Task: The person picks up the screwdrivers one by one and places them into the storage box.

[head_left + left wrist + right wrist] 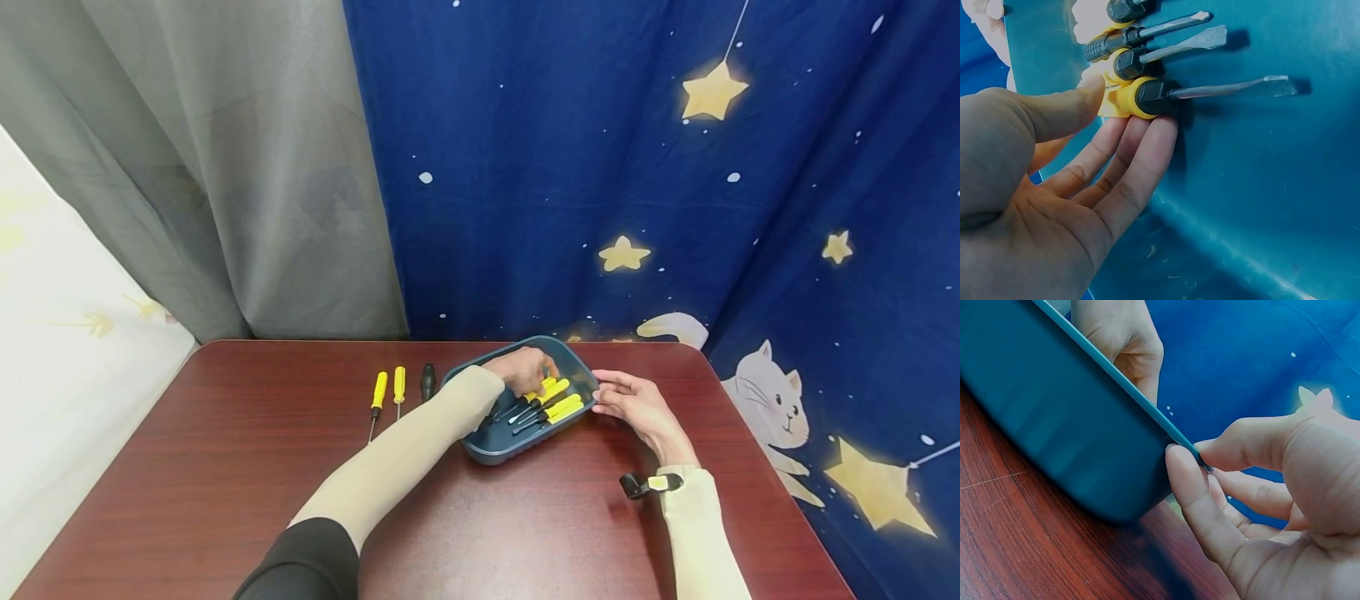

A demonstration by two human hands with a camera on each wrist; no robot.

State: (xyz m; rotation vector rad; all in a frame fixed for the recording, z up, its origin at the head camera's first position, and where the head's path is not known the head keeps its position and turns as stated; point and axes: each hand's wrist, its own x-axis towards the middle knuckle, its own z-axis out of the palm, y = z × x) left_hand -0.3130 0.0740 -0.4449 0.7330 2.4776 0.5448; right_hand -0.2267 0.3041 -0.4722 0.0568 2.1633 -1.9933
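Note:
A dark blue-green plastic basket [491, 457] sits at the back of the table, with several yellow-and-black screwdrivers [564, 408] side by side in it. My left hand [522, 369] reaches down inside. In the left wrist view, its thumb and fingers pinch the yellow handle of the outermost screwdriver [1154, 97], whose flat metal tip points away from the palm. At the basket's right end is my right hand [633, 404]. The right wrist view has its thumb and fingertips [1186, 469] gripping the rim at the corner.
Left of the basket lie two yellow-handled screwdrivers, one [380, 390] beside the other [399, 385], and a black-handled tool [428, 382]. My left sleeve [405, 450] crosses over the table in front of them. A blue star-patterned curtain [525, 208] hangs behind the table [187, 467].

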